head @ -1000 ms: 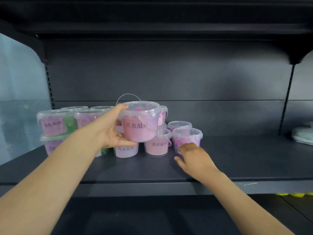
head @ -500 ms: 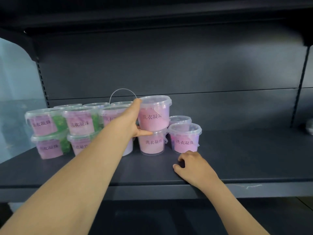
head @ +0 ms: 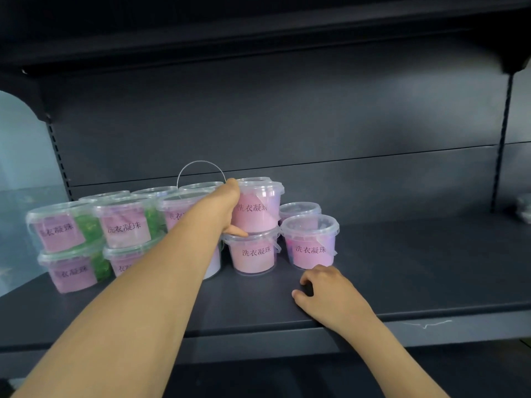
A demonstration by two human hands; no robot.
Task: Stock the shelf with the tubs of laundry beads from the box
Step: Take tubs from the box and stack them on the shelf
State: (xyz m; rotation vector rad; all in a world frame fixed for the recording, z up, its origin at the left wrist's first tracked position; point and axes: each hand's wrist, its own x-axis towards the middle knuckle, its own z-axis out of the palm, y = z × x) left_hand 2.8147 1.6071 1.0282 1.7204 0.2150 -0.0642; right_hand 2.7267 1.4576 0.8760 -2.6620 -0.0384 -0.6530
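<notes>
My left hand (head: pixel 227 209) grips a clear tub of pink laundry beads (head: pixel 258 208) from its left side, thumb under its base. That tub sits on top of another pink tub (head: pixel 253 251) on the dark shelf (head: pixel 402 268). To the right stands a single pink tub (head: pixel 310 242), with another tub behind it. Further left are two-high stacks of pink and green tubs (head: pixel 71 245). My right hand (head: pixel 327 288) rests on the shelf in front of the single tub, fingers loosely curled and holding nothing. The box is out of view.
A thin wire handle (head: pixel 201 170) arcs up behind the stacks. The shelf's back panel (head: pixel 287 116) and an upper shelf (head: pixel 258 30) close in the space. Bare shelf surface stretches to the right, with a pale object (head: pixel 524 208) at the far right edge.
My left hand has carried the pink tub to the right and set it onto the lower pink tub. My right hand has stayed on the shelf near the single tub.
</notes>
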